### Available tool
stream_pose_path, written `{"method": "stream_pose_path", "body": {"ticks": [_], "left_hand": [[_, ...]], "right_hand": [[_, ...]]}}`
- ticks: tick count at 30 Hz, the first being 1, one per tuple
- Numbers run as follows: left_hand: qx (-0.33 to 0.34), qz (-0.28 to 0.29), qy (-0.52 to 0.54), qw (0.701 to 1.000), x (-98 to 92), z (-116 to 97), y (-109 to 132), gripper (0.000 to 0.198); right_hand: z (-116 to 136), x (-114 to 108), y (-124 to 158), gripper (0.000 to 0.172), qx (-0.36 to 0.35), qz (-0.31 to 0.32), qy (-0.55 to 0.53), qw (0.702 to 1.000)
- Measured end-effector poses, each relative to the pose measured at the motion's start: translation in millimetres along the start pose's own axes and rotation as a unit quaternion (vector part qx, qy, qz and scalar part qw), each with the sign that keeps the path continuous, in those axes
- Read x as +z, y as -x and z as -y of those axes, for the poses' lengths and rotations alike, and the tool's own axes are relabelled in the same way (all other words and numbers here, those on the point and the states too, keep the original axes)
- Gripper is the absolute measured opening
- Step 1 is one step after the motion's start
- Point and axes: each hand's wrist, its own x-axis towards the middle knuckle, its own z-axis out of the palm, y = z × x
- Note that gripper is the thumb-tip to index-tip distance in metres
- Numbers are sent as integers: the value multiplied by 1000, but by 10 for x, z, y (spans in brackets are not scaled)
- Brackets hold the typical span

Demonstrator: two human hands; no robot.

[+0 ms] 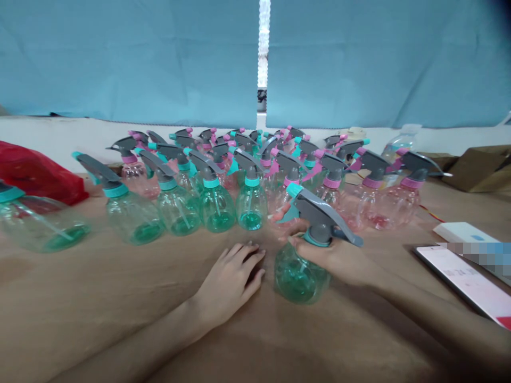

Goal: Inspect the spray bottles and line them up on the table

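Observation:
My right hand [319, 250] is wrapped round the neck of a green spray bottle [297, 282], just under its grey trigger head with a turquoise nozzle. The bottle looks nearly upright at the front of the table. To its left, my left hand [235, 271] lies palm down on the wooden surface, fingers stretched out, holding nothing. Behind both hands stands a row of more spray bottles: green ones with turquoise collars, such as this green bottle [217, 210], and pink ones with pink collars, such as this pink bottle [403, 205].
A phone [465, 279] and a white box [471, 234] lie at the right. Farther back are a brown cardboard box [479, 167] and a clear plastic bottle [401, 141]. A red bag [38, 170] sits at the far left. Blue cloth [128, 58] hangs behind the table [131, 298].

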Motion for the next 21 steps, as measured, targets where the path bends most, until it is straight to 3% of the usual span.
{"method": "stream_pose_path", "body": {"ticks": [11, 17, 21], "left_hand": [[-6, 6, -1, 1000, -26, -9, -7, 30], [-7, 2, 0, 1000, -18, -7, -1, 31], [-9, 7, -1, 1000, -28, -14, -10, 31]], "right_hand": [[99, -7, 25, 22, 25, -30, -34, 999], [-13, 6, 24, 46, 20, -11, -41, 999], [-56, 30, 14, 46, 4, -25, -27, 999]]}}
